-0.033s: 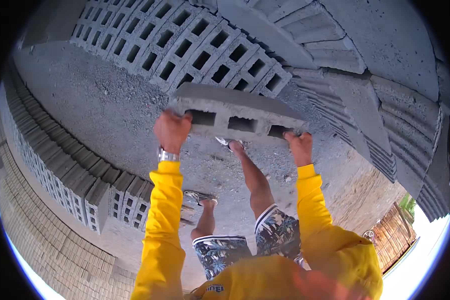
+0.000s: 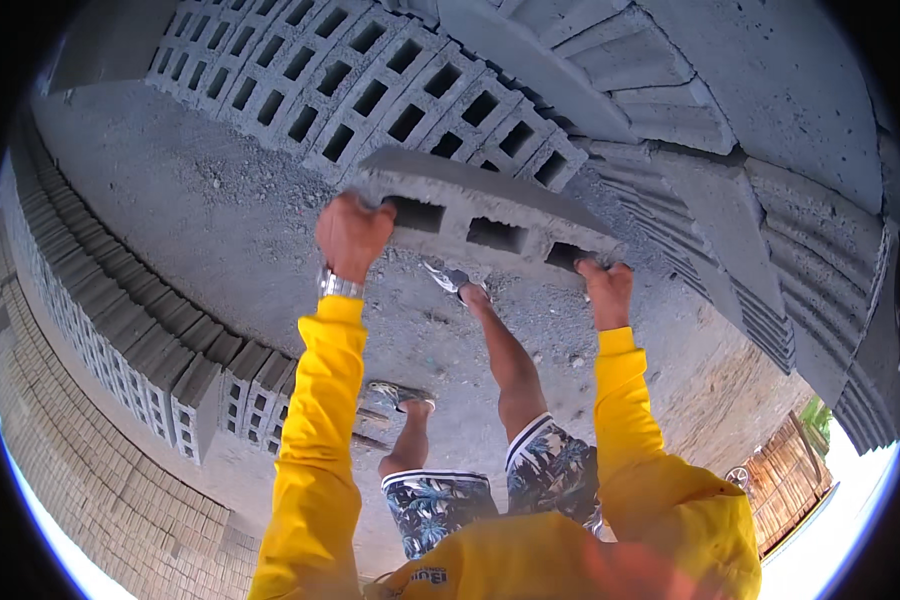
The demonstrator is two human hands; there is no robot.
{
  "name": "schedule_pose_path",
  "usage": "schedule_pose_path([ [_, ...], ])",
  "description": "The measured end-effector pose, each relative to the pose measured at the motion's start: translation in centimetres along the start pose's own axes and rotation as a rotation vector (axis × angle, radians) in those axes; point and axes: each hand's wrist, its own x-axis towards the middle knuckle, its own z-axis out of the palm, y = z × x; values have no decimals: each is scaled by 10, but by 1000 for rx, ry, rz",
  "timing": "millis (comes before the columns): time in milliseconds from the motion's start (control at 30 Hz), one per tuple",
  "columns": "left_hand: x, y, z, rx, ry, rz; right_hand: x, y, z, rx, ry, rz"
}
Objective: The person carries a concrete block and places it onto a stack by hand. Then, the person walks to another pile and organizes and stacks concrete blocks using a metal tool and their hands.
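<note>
Between my two hands a grey hollow concrete block [image 2: 452,222] hangs above the ground, its three-holed side toward me and its right end lower than its left. My left hand [image 2: 354,237], with a metal watch at the wrist, is closed round the block's left end, fingers at the left hole. At the other end my right hand [image 2: 606,288] grips the corner by the right hole. Just beyond the held block, and partly hidden by it, stands a row of similar blocks [image 2: 320,85] with their holes showing.
More hollow blocks [image 2: 120,335] stand in a long curved row at the left, with paving [image 2: 120,450] beyond it. Stacked ridged concrete pieces [image 2: 760,235] rise at the right. Gravelly ground [image 2: 240,220] lies between, under my feet. A wooden fence [image 2: 782,480] stands at lower right.
The block and both hands have shifted slightly away from me and to the right. Its left end has moved a little more than its right. Both hands keep their hold.
</note>
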Motion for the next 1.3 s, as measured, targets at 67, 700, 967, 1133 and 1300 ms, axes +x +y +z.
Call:
schedule_pose_path([
  [67, 54, 38, 14, 15, 23, 128, 30, 5, 1, 220, 184, 40],
  [700, 232, 140, 48, 188, -52, 421, 138, -60, 9, 203, 111, 277],
  [967, 216, 158, 22, -38, -333, 185, 143, -53, 8, -32, 155, 222],
  [1133, 207, 132, 17, -162, -441, 183, 151, -46, 5, -66, 139, 212],
  [1300, 112, 2, 78, -604, 226, 227, 127, -63, 10, 44, 116, 138],
])
